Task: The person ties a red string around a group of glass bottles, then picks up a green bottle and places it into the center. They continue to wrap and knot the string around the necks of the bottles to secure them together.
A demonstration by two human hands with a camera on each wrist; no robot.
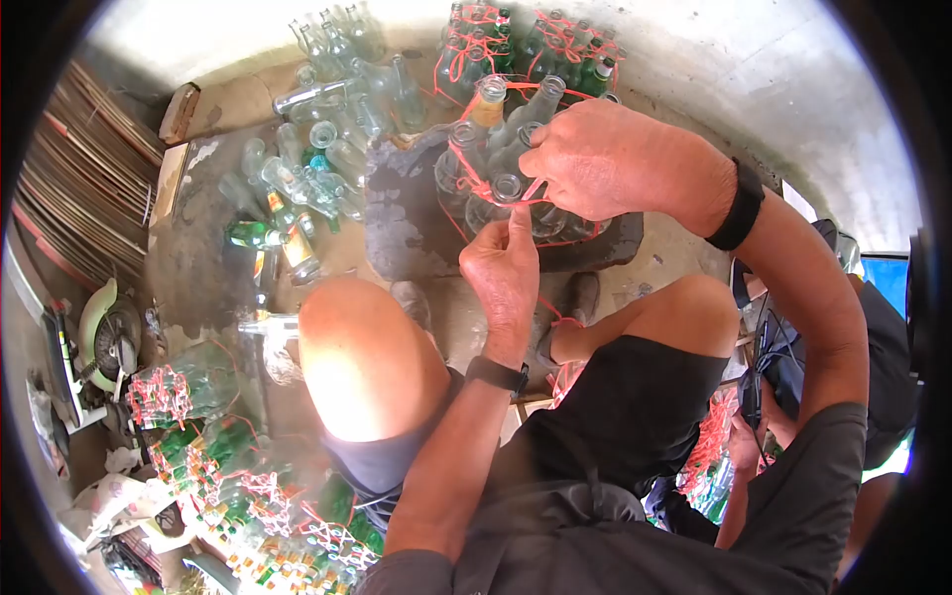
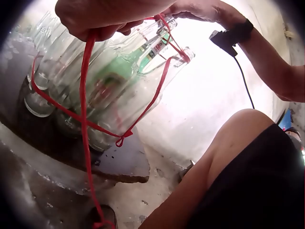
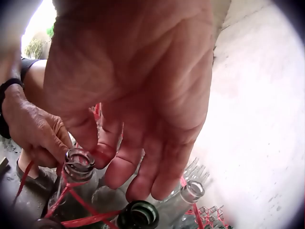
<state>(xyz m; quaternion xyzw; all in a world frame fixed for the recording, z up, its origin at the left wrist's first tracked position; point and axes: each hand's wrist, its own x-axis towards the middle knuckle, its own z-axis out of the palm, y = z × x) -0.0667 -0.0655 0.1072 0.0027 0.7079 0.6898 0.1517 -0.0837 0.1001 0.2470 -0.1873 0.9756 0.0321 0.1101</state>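
Note:
Clear glass bottles (image 1: pixel 491 99) and a green one (image 3: pixel 138 214) stand upright in a bundle on a dark stone slab (image 1: pixel 397 223). Red plastic twine (image 2: pixel 85 95) loops around their necks and lower down around their bodies. My left hand (image 1: pixel 501 278) grips the twine beside the nearest bottle neck, and a length hangs from its fist toward the floor in the left wrist view. Over the bottle tops, my right hand (image 1: pixel 615 159) bends its fingers down and pinches twine close to the left hand. Its palm hides part of the bundle in the right wrist view.
Loose bottles (image 1: pixel 342 159) lie and stand left of the slab. Bundles tied with red twine (image 1: pixel 476 45) stand by the back wall, with more tied bottles (image 1: pixel 268 506) at lower left. A fan (image 1: pixel 109 332) is at far left. Another person's hand (image 1: pixel 746 441) shows at right.

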